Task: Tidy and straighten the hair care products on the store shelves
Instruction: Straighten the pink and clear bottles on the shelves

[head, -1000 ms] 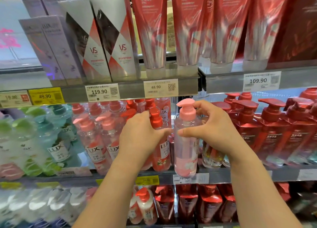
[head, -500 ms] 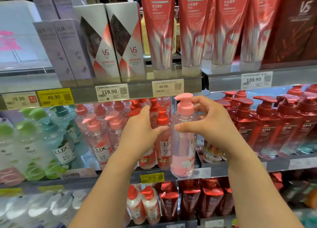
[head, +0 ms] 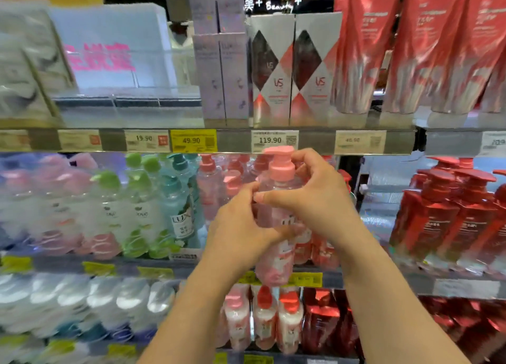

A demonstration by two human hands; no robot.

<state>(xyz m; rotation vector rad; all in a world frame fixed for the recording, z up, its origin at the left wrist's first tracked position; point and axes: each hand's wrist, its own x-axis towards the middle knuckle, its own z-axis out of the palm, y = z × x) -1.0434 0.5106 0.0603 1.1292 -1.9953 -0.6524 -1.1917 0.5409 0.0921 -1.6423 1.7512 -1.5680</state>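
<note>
A clear pump bottle with a pink cap and pink liquid (head: 276, 257) hangs in front of the middle shelf's edge, held by both hands. My left hand (head: 241, 226) wraps its body from the left, fingers curled round it. My right hand (head: 315, 196) grips its shoulder just under the pump head, thumb across the front. Behind it stand more pink and red Lux pump bottles (head: 210, 188); my hands hide the ones directly behind.
Green and teal Lux bottles (head: 153, 204) fill the shelf's left, dark red pump bottles (head: 449, 215) the right. VS boxes (head: 293, 70) and red tubes (head: 410, 43) stand on the upper shelf above the price rail (head: 232, 140). Lower shelf holds pink and red bottles (head: 262, 320).
The view swung left and up. The pink-capped bottle rose a little with both hands, and my left hand moved from the red bottle beside it onto the pink bottle's body.
</note>
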